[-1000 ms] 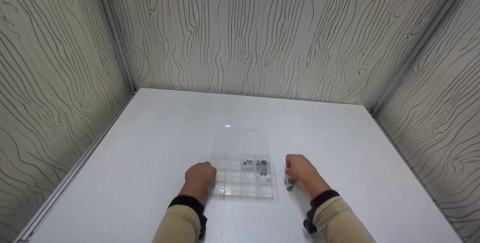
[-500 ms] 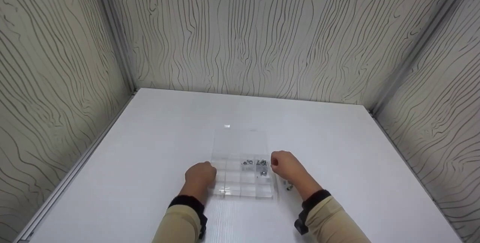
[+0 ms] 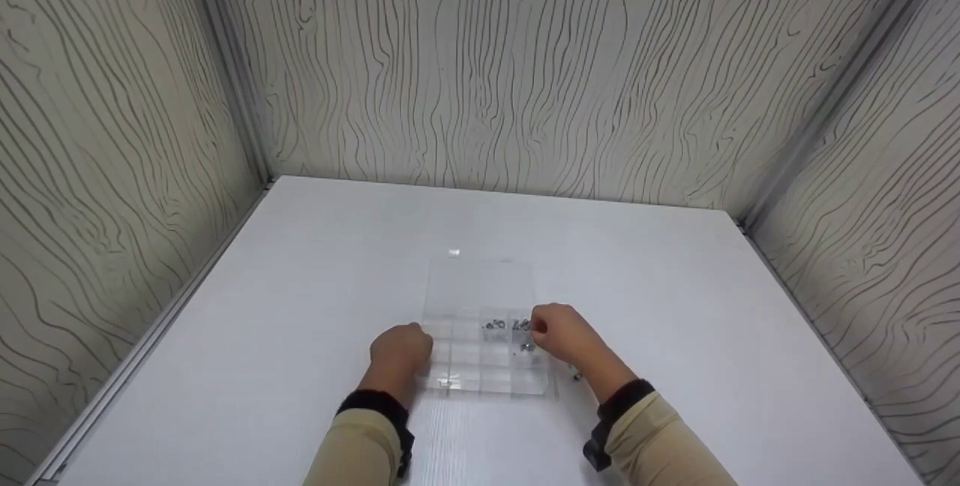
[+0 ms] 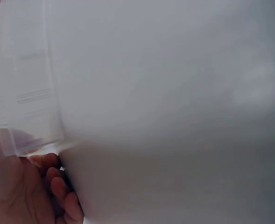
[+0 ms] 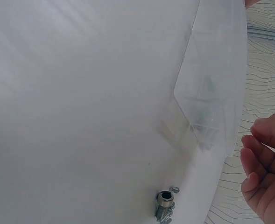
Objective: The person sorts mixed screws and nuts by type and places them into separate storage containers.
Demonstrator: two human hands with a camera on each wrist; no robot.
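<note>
A clear plastic compartment box (image 3: 466,379) lies on the white table, its clear lid (image 3: 480,283) folded back flat. My left hand (image 3: 401,349) grips the box's left side; in the left wrist view its fingers (image 4: 60,189) curl at the box corner. Over the right compartments is my right hand (image 3: 568,334), thumb and fingers bent and close together. No object shows between them in the right wrist view, but a tiny one may be hidden. Small metal hardware (image 3: 496,325) sits in the back right compartments, with a piece (image 3: 527,347) one row nearer.
Right of the box, partly behind my right wrist, lies a small pile of loose metal hardware, including a round metal fitting (image 5: 165,203) and a small screw (image 5: 174,189). Wood-grain patterned walls (image 3: 480,73) stand behind and at both sides of the table.
My right hand has moved left, from above the loose hardware to over the box's right compartments. The left hand and the box have stayed in place.
</note>
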